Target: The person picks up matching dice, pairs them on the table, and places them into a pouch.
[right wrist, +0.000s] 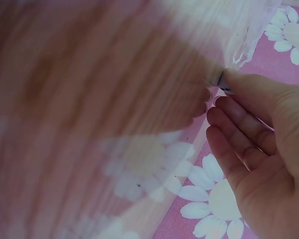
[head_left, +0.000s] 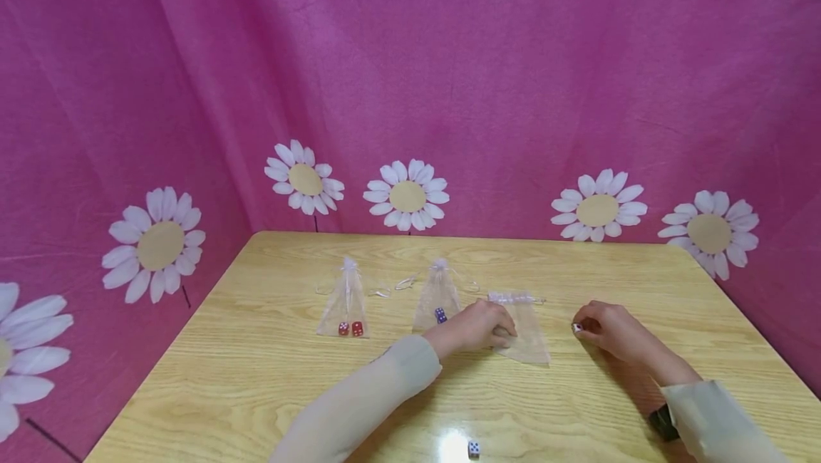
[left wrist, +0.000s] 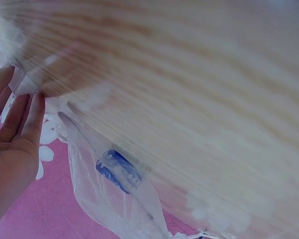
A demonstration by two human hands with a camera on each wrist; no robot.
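Over the left part of a sheer organza bag lying flat, my left hand pinches its thin fabric between thumb and fingers. The left wrist view also shows this hand at the sheer cloth. To the right of that bag, my right hand holds a small white die by the fingertips, close to the tabletop. In the right wrist view the die is mostly covered by the thumb. Another white die with dark pips lies near the front edge of the view.
A closed organza bag with two red dice lies on the left of the wooden table. Beside my left forearm is a second closed bag holding blue dice. A pink flowered cloth hangs behind.
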